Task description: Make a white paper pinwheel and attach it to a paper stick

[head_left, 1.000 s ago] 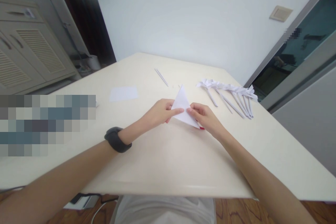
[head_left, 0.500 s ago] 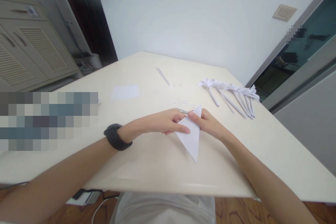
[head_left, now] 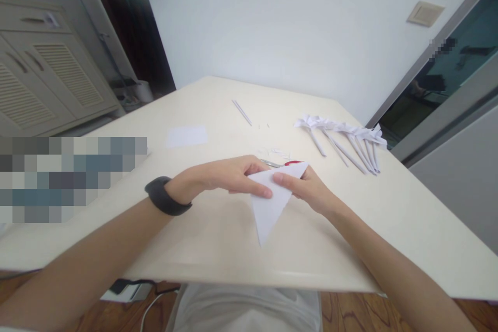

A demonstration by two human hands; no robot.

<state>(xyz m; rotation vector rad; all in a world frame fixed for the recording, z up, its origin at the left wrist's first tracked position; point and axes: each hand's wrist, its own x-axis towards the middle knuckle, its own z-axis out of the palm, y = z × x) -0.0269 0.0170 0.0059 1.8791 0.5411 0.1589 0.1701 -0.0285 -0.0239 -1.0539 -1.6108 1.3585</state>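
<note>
Between my two hands is a white sheet of paper folded into a triangle, one point hanging down toward the table's front edge. My left hand grips its left side, thumb on the near face and fingers behind. On the right side, my right hand pinches the paper near its upper corner, its thumb also on the face. Just beyond the paper lie scissors with a red handle, partly hidden by the paper and my hands.
Several white paper flowers with rolled stems lie at the right of the cream table. Thin rolled paper sticks lie toward the back, a flat white sheet at left. Small paper scraps are scattered beyond the scissors.
The folded paper has turned, its lower point swinging left and its upper point right. My left hand has shifted slightly left. More of the scissors, including the red handle, now shows.
</note>
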